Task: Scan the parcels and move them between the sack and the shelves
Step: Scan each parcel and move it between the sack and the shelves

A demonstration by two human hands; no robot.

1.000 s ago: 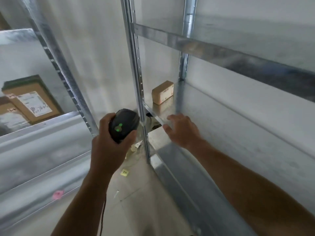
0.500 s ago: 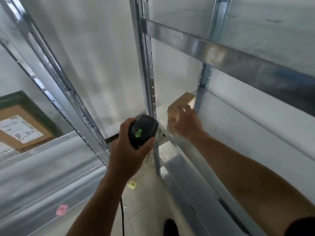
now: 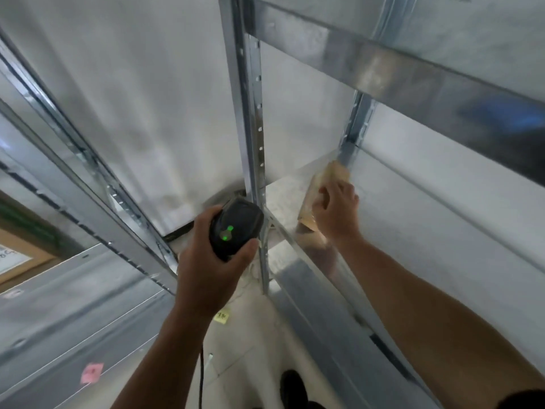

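Shiny steel shelf [image 3: 413, 208]: right hand [image 3: 336, 214] grips cardboard parcel [image 3: 331, 174].

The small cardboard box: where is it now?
In the head view the small cardboard box is right of centre, at the far end of the metal shelf near the rear upright, held by the right hand.

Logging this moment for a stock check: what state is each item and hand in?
scanner: held up, green lights on.
left hand: grips the scanner.
small parcel: in the right hand's grip, blurred.
right hand: grips the small parcel.
labelled box: untouched, mostly out of frame.
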